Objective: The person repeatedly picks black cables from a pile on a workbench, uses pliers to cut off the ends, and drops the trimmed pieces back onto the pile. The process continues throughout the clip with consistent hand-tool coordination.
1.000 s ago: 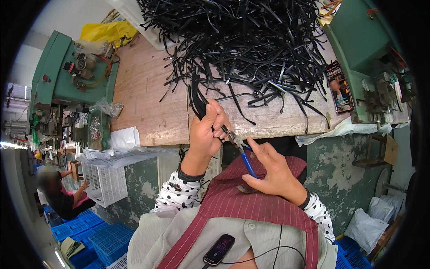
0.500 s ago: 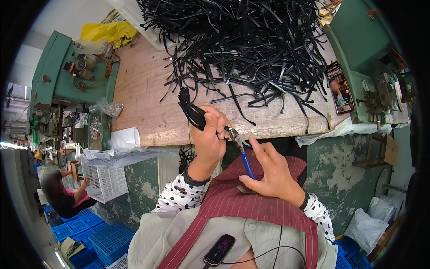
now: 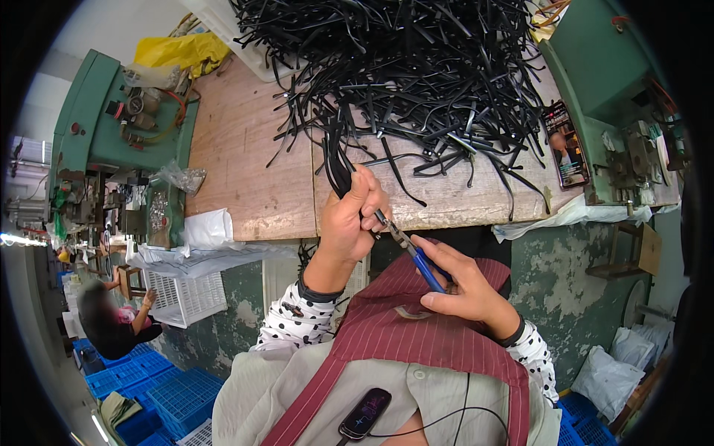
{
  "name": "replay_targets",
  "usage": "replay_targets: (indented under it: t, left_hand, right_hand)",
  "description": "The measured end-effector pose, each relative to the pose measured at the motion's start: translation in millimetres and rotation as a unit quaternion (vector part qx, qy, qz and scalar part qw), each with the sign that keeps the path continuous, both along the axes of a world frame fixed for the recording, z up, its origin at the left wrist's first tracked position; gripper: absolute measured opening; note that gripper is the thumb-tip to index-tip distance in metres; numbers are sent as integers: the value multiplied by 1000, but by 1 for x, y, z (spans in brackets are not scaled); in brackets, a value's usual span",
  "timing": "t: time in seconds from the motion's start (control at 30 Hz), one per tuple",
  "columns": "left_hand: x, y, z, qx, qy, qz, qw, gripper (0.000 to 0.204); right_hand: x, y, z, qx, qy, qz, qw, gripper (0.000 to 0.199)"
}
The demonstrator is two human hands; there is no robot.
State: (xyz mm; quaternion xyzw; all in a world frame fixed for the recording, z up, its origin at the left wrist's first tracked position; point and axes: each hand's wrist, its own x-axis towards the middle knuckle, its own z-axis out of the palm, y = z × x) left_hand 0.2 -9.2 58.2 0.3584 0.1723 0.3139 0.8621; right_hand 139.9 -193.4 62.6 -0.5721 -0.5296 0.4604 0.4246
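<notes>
My left hand (image 3: pixel 355 212) is closed round a bundle of black eyeglass temples (image 3: pixel 336 165), whose long ends fan up past the fingers toward the table. One temple's end pokes out on the right side of that fist. At this end are the metal jaws of a pair of blue-handled pliers (image 3: pixel 425 269). My right hand (image 3: pixel 468 286) grips the pliers, with thumb and fingers on the handles. Whether the jaws are closed on the temple is too small to tell. A large heap of loose black temples (image 3: pixel 416 82) covers the far part of the wooden table (image 3: pixel 245 163).
Green machines stand at the left (image 3: pixel 111 126) and right (image 3: pixel 602 97). A phone (image 3: pixel 568 149) leans by the right machine. A white bin (image 3: pixel 223 30) stands at the back. Lower left, another person (image 3: pixel 111 320) is beside a white crate (image 3: pixel 195 299) and blue crates (image 3: pixel 182 401).
The pliers and my right hand have shifted slightly right and down, and the handles tilt more. The bundle in my left hand has turned more upright. The other person has moved slightly.
</notes>
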Motion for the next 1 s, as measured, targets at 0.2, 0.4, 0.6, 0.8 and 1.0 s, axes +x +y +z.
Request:
replay_targets:
  t: [0.2,0.4,0.6,0.8,1.0]
  left_hand:
    - [7,-14,1,82,75,112,987,30]
    - [12,-24,1,145,94,191,966,30]
    - [6,-3,9,51,121,70,989,31]
    - [2,3,6,-16,60,-11,998,30]
    - [5,0,9,-6,69,-9,998,30]
  right_hand:
    - [-13,2,7,44,-135,-64,988,94]
    - [-21,5,6,60,-184,-79,978,94]
    - [-19,2,4,77,-193,-67,976,92]
    - [2,1,7,-65,74,12,995,88]
    - [3,1,-11,0,136,6,991,87]
